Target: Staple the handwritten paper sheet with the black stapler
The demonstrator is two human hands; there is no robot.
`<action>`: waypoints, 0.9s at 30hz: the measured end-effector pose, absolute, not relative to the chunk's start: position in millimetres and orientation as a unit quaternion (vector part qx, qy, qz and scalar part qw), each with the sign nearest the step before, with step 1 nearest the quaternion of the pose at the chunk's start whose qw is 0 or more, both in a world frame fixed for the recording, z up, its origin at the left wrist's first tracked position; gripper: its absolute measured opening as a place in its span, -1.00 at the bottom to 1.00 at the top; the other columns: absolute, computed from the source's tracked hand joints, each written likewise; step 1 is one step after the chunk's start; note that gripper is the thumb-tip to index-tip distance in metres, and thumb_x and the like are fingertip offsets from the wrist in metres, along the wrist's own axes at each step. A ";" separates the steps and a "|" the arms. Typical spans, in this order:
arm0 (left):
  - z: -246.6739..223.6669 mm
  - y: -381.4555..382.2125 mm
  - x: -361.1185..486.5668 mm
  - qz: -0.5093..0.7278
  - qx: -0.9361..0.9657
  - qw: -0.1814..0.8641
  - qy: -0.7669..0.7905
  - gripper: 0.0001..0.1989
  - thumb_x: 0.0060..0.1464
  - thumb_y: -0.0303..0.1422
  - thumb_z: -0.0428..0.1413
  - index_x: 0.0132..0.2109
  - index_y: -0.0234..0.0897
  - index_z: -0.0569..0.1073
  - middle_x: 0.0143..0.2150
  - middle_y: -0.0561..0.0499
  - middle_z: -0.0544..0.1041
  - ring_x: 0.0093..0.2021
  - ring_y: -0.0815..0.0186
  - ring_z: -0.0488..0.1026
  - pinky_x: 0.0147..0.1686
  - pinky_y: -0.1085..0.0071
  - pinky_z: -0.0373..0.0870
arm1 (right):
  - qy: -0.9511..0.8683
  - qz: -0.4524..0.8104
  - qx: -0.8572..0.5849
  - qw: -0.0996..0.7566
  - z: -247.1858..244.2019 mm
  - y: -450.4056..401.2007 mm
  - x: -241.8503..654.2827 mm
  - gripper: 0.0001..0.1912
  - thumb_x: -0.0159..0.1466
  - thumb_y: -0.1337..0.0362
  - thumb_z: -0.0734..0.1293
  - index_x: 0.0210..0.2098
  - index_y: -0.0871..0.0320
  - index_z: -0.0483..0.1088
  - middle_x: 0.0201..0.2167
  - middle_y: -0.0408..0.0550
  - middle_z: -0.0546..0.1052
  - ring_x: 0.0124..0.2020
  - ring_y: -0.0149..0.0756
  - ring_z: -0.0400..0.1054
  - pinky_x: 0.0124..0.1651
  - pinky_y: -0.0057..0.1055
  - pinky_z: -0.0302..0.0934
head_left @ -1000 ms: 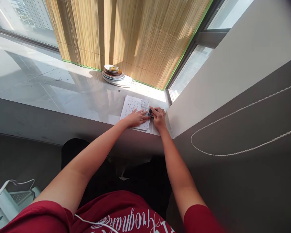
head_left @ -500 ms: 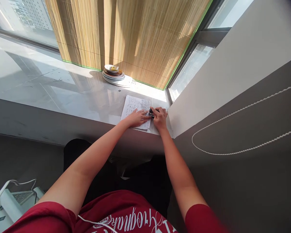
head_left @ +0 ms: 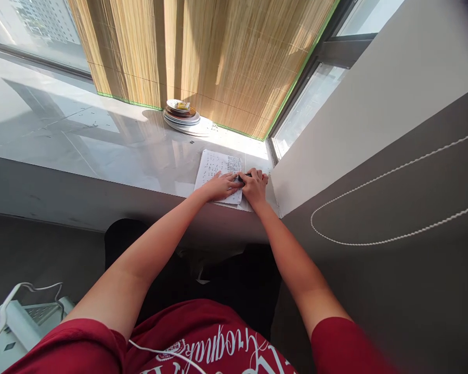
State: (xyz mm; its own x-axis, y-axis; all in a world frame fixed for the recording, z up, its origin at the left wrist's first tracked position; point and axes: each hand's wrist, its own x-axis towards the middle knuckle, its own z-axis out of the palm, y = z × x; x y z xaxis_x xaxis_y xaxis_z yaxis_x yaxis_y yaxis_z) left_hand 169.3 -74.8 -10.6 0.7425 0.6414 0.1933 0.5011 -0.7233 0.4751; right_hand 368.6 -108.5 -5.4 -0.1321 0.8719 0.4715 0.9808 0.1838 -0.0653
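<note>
Looking down fr. the head cam: both hands meet over the paper [head_left: 214, 163], which lies flat on the sill [head_left: 136, 161], near its R end & close to the front edge, prob. bc that's w/in easy reach of both arms. Printed or written marks show on it; lower edge looks like >1 sheet, tho too small to be sure.

L hand [head_left: 220, 187] is spread palm-down on the paper, fingers out toward its R edge. Nothing clasped there; grip is slack, prob. just weight to stop the paper sliding.

R hand [head_left: 255, 187] has fingers curled round a black tool [head_left: 241, 178] at the paper's R edge. Grip is clenched on it, knuckles up, prob. for firm hold & downward push. Tool's mostly hidden by fingers, so can't tell exact type, nor if paper's edge is inside it. L fingertips sit right beside the tool, likely to steady the edge close to where it works.

Plates [head_left: 181, 124] are stacked farther back by the blind [head_left: 218, 62], w/ a yellow packet [head_left: 182, 106] on top; well apart fr. the hands, prob. set there out of the way. Cord [head_left: 347, 243] hangs in a loop at R, clear of the R arm.
</note>
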 end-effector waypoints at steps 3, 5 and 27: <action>-10.2 -74.5 168.3 0.174 0.910 0.199 0.318 -0.61 0.44 -0.20 0.02 0.31 0.17 0.51 0.59 0.05 0.11 0.57 -0.01 0.02 0.51 -0.21 -0.30 | -0.738 -0.120 -0.628 0.217 -5.1 -111.3 365.1 -0.53 0.41 0.38 0.22 0.20 -0.08 0.53 0.03 0.10 0.46 0.10 0.01 0.21 0.23 0.00 -0.04; -9.3 -73.7 167.1 0.166 0.912 0.192 0.322 -0.60 0.43 -0.20 0.02 0.31 0.17 0.51 0.58 0.05 0.14 0.57 -0.01 0.03 0.51 -0.20 -0.27 | -0.709 -0.105 -0.652 0.249 -7.2 -111.3 365.6 -0.49 0.39 0.37 0.23 0.28 -0.07 0.44 0.08 0.10 0.46 0.14 0.03 0.21 0.26 0.01 -0.01; -6.1 -40.2 131.0 0.582 0.375 0.626 0.358 -0.84 0.36 -0.38 -0.02 -0.18 -0.23 0.45 0.01 -0.16 0.58 0.17 0.16 0.50 0.25 0.11 0.40 | -0.671 0.168 -0.524 0.497 -13.2 -93.7 342.5 -0.66 0.18 0.13 0.44 -0.07 0.10 0.55 -0.10 0.00 0.61 -0.08 -0.10 0.48 0.05 -0.17 0.35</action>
State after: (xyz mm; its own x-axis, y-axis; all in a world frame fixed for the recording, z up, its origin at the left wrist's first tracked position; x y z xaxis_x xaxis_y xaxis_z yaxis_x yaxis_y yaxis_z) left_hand 131.0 -40.2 -6.1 0.0655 0.9978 -0.0118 -0.4618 0.0408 0.8860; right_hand 342.5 -93.7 -13.2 0.0420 0.8705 0.4904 0.5357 0.3947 -0.7465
